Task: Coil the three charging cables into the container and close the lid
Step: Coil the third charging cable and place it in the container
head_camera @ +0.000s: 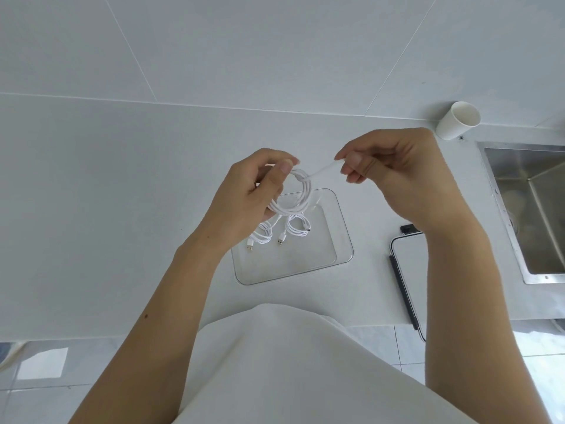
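You have 2 of the 3 cables done. The 2 small white coiled charging cables (263,235) lie side by side in the far left part of the clear rectangular plastic container (345,240), which sits open on the pale grey counter (91,209) in front of you.

The third white charging cable (301,194) is in the air above the container's far edge, wound into a loop. Your left hand (244,194) has its fingers and thumb curled round the left side of that loop. Your right hand (394,172) pinches the loose tail between thumb and fingertips, drawing it out to the right from a wrap at the top of the loop.

The coil looks nearly finished, and I judge you are securing its end. What is left is to lay this coil in beside the other 2, then fit the flat pale lid with a dark rim (408,264). It lies on the counter just right of the container, partly hidden under your right forearm.
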A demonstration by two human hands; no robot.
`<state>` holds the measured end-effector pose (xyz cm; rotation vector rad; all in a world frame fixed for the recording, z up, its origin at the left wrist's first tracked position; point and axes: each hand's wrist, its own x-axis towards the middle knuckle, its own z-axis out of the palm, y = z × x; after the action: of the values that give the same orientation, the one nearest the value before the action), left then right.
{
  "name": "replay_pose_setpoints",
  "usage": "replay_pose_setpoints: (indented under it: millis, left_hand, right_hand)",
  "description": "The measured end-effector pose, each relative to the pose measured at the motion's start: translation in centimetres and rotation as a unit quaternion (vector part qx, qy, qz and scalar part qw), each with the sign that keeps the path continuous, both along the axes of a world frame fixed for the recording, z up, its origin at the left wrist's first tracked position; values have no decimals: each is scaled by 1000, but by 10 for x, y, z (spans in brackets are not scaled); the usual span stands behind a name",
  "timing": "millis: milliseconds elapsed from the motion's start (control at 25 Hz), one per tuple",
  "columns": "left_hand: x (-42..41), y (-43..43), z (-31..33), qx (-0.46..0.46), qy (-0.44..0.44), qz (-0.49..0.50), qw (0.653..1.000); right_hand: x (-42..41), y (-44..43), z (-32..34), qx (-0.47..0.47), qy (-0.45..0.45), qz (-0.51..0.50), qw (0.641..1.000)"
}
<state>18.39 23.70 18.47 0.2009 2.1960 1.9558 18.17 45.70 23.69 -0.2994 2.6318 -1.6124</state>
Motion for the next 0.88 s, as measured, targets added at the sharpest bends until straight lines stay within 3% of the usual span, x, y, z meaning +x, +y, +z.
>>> replay_pose_setpoints:
  millis: [160, 320, 680, 880]
  left_hand:
    - [6, 11, 3, 30, 13, -57, 998]
    - [9, 21, 3, 63, 13, -28, 998]
    - [9, 23, 4, 30, 97, 60, 993]
    - [8, 24, 3, 3, 111, 70, 991]
  right_hand:
    - [-6, -7, -13, -93, 51, -70, 992]
    - [-5, -31, -33, -169, 43, -132, 976]
    - [-1, -39, -44, -64, -2, -105, 992]
    - [1, -34, -40, -206, -70, -94, 971]
